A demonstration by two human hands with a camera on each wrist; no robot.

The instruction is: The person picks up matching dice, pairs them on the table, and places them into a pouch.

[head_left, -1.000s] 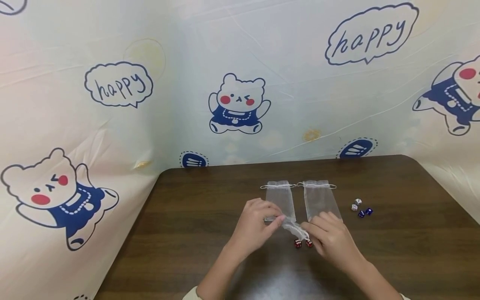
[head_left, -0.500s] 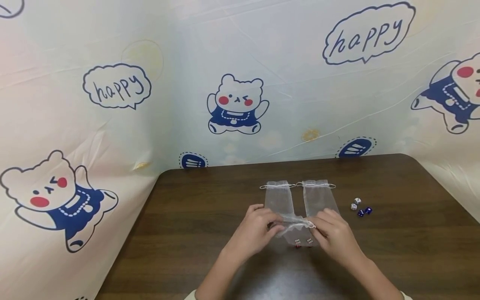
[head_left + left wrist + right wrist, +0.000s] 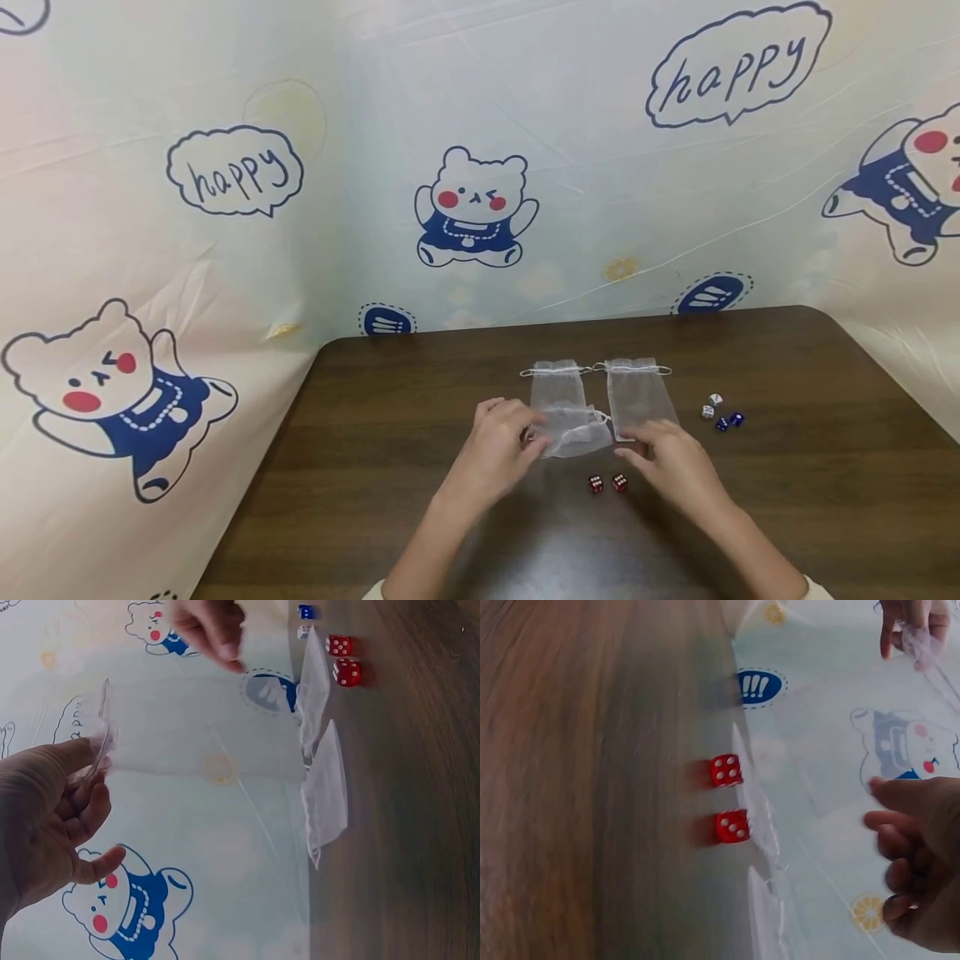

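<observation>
My left hand [image 3: 491, 450] pinches a sheer white drawstring pouch [image 3: 581, 435] near its gathered mouth, as the left wrist view shows; the pouch [image 3: 195, 727] hangs out sideways from the thumb and fingers. To the right, my right hand [image 3: 671, 467] holds nothing, its thumb and loosely bent fingers [image 3: 900, 840] apart from the mesh. Two red dice, a left one [image 3: 596, 483] and a right one [image 3: 619, 482], sit on the table between the hands. Behind lie two more sheer pouches, one on the left [image 3: 557, 385] partly covered by the held one, one on the right [image 3: 639, 396].
On the right of the brown wooden table [image 3: 390, 433] are two white dice [image 3: 708, 412] and two blue dice [image 3: 722, 424]. A printed cloth [image 3: 585, 167] with bears hangs behind the table and along its sides.
The pouch, earlier held between both hands over the red dice, has moved left and back with my left hand. My right hand has let go of it, and the red dice are uncovered.
</observation>
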